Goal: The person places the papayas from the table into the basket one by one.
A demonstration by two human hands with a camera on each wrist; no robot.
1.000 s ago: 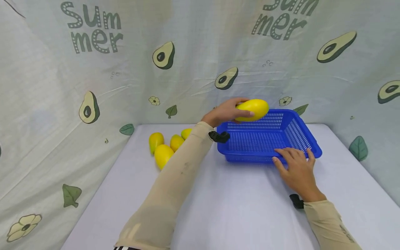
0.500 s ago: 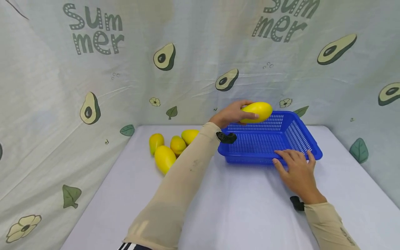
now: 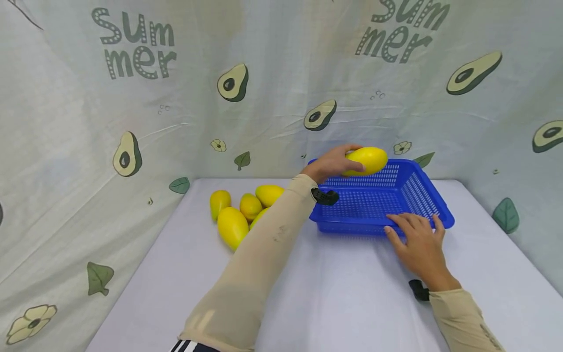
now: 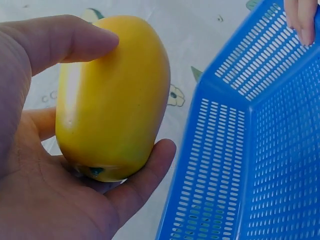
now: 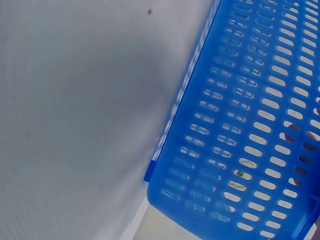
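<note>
A yellow mango (image 3: pixel 370 160) is gripped in my left hand (image 3: pixel 330 165), raised over the back left part of a blue plastic basket (image 3: pixel 343 228). In the left wrist view the thumb (image 4: pixel 75 40) lies across the mango's (image 4: pixel 117 100) upper side and the other fingers support it from below. At the basket's front rim, toward the right, my right hand (image 3: pixel 420 249) holds on, with fingers over the edge and thumb against the outer wall. Its fingertips (image 4: pixel 306 30) show inside the basket in the left wrist view. The right wrist view shows the slotted basket wall (image 5: pixel 200 150), without the hand.
Several more mangoes (image 3: pixel 232 228) lie in a group on the left of the white-covered table (image 3: pixel 334 293), one partly hidden behind the left sleeve (image 3: pixel 250 278). A printed cloth (image 3: pixel 272 58) hangs behind and along the sides.
The left hand has moved slightly right with the mango, farther over the basket. More of the mangoes at left show past the sleeve. The right hand stays at the basket's rim.
</note>
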